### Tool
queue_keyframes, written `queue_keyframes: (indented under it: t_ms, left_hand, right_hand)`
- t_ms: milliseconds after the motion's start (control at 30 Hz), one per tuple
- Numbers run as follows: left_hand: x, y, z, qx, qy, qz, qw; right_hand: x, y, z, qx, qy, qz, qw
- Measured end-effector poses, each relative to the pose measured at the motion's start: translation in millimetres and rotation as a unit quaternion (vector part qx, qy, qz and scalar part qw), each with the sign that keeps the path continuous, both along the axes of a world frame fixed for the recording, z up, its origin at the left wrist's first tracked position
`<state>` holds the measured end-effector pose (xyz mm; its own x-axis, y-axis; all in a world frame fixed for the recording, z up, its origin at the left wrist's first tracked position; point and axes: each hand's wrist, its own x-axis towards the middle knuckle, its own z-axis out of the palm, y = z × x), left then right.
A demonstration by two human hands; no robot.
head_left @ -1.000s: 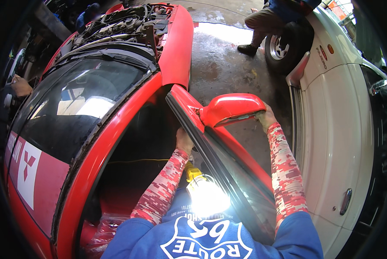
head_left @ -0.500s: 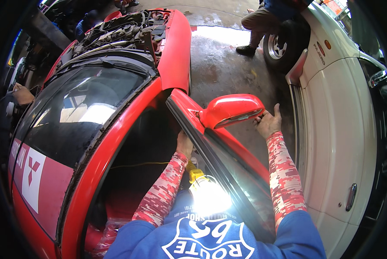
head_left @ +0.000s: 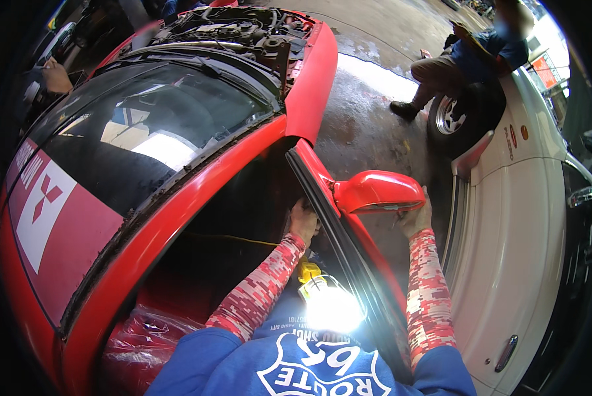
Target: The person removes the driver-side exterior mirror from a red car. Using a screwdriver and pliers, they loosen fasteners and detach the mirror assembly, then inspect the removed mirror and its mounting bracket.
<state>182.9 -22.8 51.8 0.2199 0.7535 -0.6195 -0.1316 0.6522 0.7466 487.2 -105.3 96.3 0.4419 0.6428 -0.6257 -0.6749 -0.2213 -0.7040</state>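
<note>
A red side mirror (head_left: 381,190) sticks out from the front corner of the open red car door (head_left: 368,241). My right hand (head_left: 417,212) grips the mirror's outer end, thumb up along its edge and the other fingers partly hidden by the housing. On the inner side of the door, my left hand (head_left: 304,221) is up against the black window frame (head_left: 322,208) near the mirror's base. Its fingertips are mostly out of sight, and what they touch cannot be made out. Between my forearms, a yellow work light (head_left: 310,272) glares brightly close to my chest.
The red car's windscreen (head_left: 157,125) and uncovered engine bay (head_left: 243,39) lie left and ahead. Clear plastic (head_left: 144,336) covers a red seat inside. A white vehicle (head_left: 527,218) stands close on the right. Another person (head_left: 474,56) sits by its front wheel (head_left: 451,115).
My right hand has closed in on the mirror's outer end from an open pose. The view has shifted, so car and door sit differently in it. My left hand stays by the window frame.
</note>
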Motion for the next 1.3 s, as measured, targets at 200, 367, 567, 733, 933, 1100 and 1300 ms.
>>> queue_keyframes:
  t_ms: [200, 367, 567, 733, 933, 1100, 1300]
  left_hand:
    - [4, 0, 6, -0.032, -0.054, 0.007, 0.998]
    - [3, 7, 15, -0.109, -0.061, -0.007, 0.992]
    - [2, -2, 29, -0.027, -0.044, 0.002, 0.999]
    - [0, -3, 21, -0.040, -0.080, -0.002, 0.996]
    - [-12, 10, 8, -0.090, -0.118, -0.098, 0.984]
    - [-2, 1, 11, 0.019, 0.010, -0.048, 0.999]
    - [-4, 4, 11, -0.030, -0.045, -0.028, 0.998]
  right_hand:
    - [-7, 5, -1, -0.015, 0.040, -0.037, 0.998]
    - [-6, 5, -3, -0.009, 0.037, -0.036, 0.999]
    - [-8, 7, -6, 0.028, 0.035, -0.065, 0.997]
    - [-9, 8, -4, 0.026, 0.062, -0.077, 0.995]
    - [-7, 7, -4, 0.030, 0.073, -0.056, 0.995]
    - [-11, 8, -2, 0.043, 0.076, -0.065, 0.994]
    - [-14, 9, 0, 0.031, 0.086, -0.094, 0.991]
